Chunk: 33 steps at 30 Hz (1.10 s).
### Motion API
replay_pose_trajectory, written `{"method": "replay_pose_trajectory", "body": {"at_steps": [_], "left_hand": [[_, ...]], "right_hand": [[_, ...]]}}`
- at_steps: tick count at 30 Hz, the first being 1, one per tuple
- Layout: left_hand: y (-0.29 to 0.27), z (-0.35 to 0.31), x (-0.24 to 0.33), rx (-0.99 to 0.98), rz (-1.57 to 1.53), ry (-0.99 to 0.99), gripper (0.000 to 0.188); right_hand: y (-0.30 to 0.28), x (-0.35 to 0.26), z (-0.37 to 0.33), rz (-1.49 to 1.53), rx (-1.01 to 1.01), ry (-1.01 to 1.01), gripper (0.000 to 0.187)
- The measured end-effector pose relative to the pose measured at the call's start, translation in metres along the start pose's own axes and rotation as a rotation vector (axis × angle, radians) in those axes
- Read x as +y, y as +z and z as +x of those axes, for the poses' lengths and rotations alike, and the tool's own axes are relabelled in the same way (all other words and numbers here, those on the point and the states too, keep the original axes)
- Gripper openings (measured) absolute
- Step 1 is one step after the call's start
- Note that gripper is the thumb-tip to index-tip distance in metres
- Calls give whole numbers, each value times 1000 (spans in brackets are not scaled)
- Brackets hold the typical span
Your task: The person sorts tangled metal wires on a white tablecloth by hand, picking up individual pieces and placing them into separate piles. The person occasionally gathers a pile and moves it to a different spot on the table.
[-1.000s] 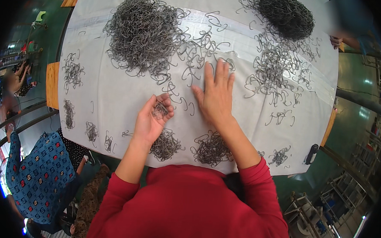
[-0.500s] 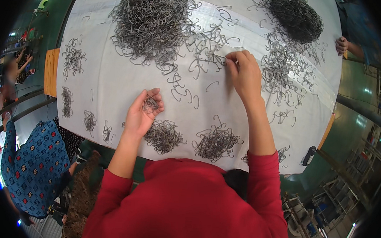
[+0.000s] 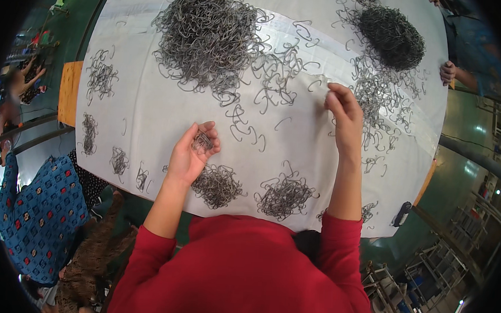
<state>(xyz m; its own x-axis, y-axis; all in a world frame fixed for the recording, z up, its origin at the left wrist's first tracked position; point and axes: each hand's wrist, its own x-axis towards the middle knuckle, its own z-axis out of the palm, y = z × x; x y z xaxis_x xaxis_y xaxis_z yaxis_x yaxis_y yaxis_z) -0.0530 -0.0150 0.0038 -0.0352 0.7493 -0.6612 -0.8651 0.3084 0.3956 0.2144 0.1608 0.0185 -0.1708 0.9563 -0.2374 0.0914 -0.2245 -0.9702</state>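
Note:
Bent metal wire hooks cover much of the white table sheet (image 3: 150, 123). Several lie in the cupped palm of my left hand (image 3: 191, 156), its fingers curled around them, just above a small hook pile (image 3: 218, 186). My right hand (image 3: 346, 113) is over the sheet between the loose hooks (image 3: 277, 70) and the scattered hooks (image 3: 375, 98) on the right. Its thumb and forefinger are close together, and a thin curved wire shows beside the tips; whether they grip it I cannot tell. A second small hook heap (image 3: 285, 195) lies between my forearms.
A large mound of hooks (image 3: 208, 35) stands at the far left, a dark mound (image 3: 391, 38) at the far right. Smaller clusters (image 3: 102, 75) line the left edge. A black device (image 3: 402, 214) sits at the right corner. Another person's hand (image 3: 448, 73) rests on the right edge.
My right hand has moved right and a little nearer, away from the loose hooks in the middle. My left hand still holds its hooks. The view has shifted slightly.

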Motion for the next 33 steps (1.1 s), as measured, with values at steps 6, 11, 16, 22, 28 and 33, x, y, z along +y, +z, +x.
{"method": "replay_pose_trajectory", "body": {"at_steps": [6,11,16,22,28,33], "left_hand": [[-4,1,-1,20,-14,15,35],[1,0,-1,59,-10,18,33],[0,0,0,31,-25,22,34],[-1,0,0,19,-28,16,34],[2,-1,-1,31,-7,27,32],[-2,-1,-2,-15,-17,35,36]], "right_hand": [[-38,0,11,664,-29,111,34],[-66,-1,70,-273,220,22,23],[-62,-6,103,-843,282,-43,19],[-44,-16,113,-1064,230,18,16],[-50,-22,129,-1094,65,106,17],[-42,-36,103,-681,-44,-65,21]]}}
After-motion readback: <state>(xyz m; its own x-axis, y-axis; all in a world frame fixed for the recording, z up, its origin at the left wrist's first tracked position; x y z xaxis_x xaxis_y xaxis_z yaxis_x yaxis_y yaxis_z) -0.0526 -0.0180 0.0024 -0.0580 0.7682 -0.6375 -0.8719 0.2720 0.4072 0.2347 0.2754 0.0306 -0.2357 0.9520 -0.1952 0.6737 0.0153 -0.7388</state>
